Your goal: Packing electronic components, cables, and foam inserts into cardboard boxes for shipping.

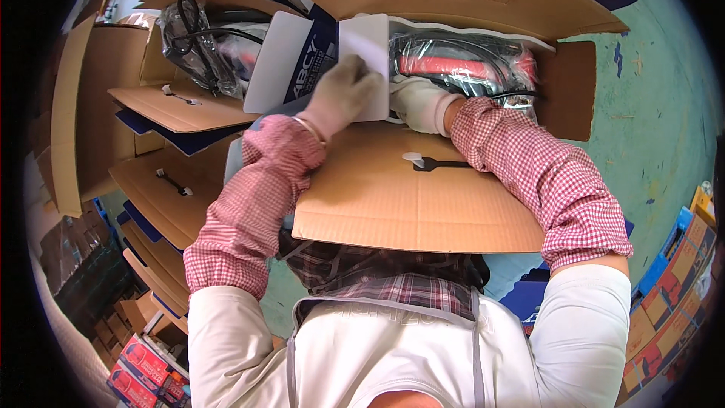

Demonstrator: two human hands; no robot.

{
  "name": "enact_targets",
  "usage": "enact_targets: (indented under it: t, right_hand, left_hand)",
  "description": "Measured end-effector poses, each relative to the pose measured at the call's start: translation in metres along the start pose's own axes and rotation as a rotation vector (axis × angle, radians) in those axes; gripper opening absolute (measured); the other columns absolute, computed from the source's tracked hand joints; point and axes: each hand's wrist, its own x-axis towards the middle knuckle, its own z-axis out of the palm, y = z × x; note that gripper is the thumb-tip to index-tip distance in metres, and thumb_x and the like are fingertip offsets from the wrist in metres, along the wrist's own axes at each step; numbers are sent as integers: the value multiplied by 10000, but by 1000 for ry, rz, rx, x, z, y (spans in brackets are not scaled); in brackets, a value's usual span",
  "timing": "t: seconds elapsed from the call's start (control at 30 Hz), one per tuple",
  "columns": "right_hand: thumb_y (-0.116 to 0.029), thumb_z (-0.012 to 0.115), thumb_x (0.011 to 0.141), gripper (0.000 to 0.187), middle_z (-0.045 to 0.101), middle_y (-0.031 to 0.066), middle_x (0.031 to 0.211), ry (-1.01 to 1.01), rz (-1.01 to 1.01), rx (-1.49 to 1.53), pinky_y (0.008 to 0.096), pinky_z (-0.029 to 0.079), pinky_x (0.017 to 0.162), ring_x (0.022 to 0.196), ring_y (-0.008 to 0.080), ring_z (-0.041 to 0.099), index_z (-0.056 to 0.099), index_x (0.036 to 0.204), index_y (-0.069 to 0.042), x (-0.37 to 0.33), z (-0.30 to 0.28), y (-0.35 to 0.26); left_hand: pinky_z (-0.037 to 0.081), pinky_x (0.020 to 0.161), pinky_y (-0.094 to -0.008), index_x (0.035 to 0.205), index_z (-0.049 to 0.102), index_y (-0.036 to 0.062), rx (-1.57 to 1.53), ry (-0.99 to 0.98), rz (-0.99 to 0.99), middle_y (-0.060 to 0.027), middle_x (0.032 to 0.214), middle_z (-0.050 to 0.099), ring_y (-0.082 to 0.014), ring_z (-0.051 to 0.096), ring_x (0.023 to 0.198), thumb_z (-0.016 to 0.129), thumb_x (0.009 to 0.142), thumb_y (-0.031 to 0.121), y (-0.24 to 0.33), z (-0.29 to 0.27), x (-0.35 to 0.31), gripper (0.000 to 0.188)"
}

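Observation:
An open cardboard box (423, 204) stands in front of me, its near flap folded down towards my body. Inside it lies a red-and-black item wrapped in clear plastic (468, 68), with a black cable, in a white liner (468, 29). My left hand (343, 94), in a pale work glove, lies over a white panel (370, 34) at the box's left end. Its fingers are curled in; whatever they hold is hidden. My right hand (423, 102), also gloved, reaches over the near edge beside the wrapped item. Its fingertips are out of sight.
To the left, another open box (181, 106) holds a bagged item with a black cable (200, 38). A blue-and-white printed flap (302, 68) stands between the boxes. More open boxes (162, 196) line the left. Printed cartons (668, 302) are stacked at right, red ones (143, 366) at lower left.

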Motion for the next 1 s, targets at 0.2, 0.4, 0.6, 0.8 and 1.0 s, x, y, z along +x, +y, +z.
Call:
enact_targets:
  t: [0.2, 0.4, 0.6, 0.8, 1.0]
  right_hand:
    - [-83, 573, 802, 280, 621, 115, 1109, 69, 220, 17, 402, 463, 917, 1060, 341, 580, 660, 1067, -49, -20, -6, -9]
    - [-94, 573, 819, 199, 634, 104, 1027, 173, 171, -54, 400, 463, 889, 1022, 301, 580, 678, 988, -94, -52, -51, -6]
    - [-83, 589, 830, 120, 600, 128, 933, 303, 231, -27, 408, 489, 825, 927, 336, 589, 634, 931, -36, -57, -60, -4]
    - [-132, 550, 835, 151, 616, 135, 906, 271, 147, 14, 438, 489, 813, 918, 337, 605, 667, 911, -73, -52, -45, -14]
    - [-135, 596, 853, 213, 615, 137, 980, 128, 199, 87, 422, 490, 832, 944, 339, 591, 662, 1038, -51, -31, -42, -30]
  left_hand:
    - [494, 779, -445, 912, 565, -12, 148, -56, 49, -225, 841, 643, -395, 636, 853, 642, 866, 374, -1, 7, 15, 396]
    - [498, 815, -464, 983, 540, -14, 471, -166, 32, -254, 956, 652, -423, 634, 934, 694, 833, 367, 10, 17, 24, 438]
    - [500, 830, -466, 1024, 535, -16, 482, -183, 0, -264, 974, 642, -424, 632, 951, 719, 806, 403, 15, 18, 23, 508]
    - [499, 851, -476, 1225, 519, 94, 577, 387, 301, -200, 1128, 579, -372, 585, 1003, 806, 660, 427, 24, 21, 11, 717]
    - [439, 984, -326, 1415, 400, 11, -108, 283, 271, -160, 1247, 560, -232, 560, 1136, 561, 741, -21, 1, -40, 3, 694]
